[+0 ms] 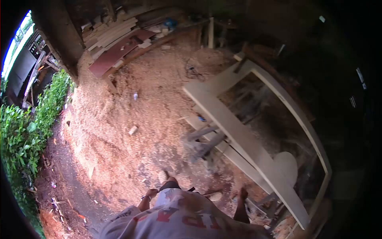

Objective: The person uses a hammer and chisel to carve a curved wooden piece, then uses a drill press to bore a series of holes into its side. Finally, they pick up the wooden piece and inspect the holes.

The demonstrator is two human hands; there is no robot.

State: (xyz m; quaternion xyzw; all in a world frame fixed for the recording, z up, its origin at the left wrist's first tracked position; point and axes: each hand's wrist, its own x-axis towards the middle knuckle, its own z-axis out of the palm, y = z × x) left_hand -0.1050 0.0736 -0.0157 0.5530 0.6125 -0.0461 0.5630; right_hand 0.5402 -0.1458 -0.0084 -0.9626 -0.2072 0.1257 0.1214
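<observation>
- Left hand (pixel 152 193): low beside the person's thigh, band at the wrist; too small to tell how far the fingers are closed or whether they have hold of anything.
- Right hand (pixel 242 194): lowered on the opposite side of the body, in shade; finger spread and any hold cannot be told.
- Wooden frame (pixel 242 141): nearest large item to the right hand, ahead and to its right; 1 long straight board on the near side, 1 bowed rail on the far side.
- Pale plank (pixel 238 162): lower than the frame's straight board, ahead of the right hand.
- Rounded wooden piece (pixel 287 165): ahead and right of the right hand, seen within the frame's outline.
- Grey bars (pixel 213 144): blurred, ahead and left of the right hand.
- Wood block (pixel 133 130): on the shavings-covered ground (pixel 155 115), ahead and slightly left of the left hand.
- Reddish board (pixel 117 53): well ahead of the left hand, beside stacked boards (pixel 115 35).
- Green plants (pixel 24 147): well left of the left hand.
</observation>
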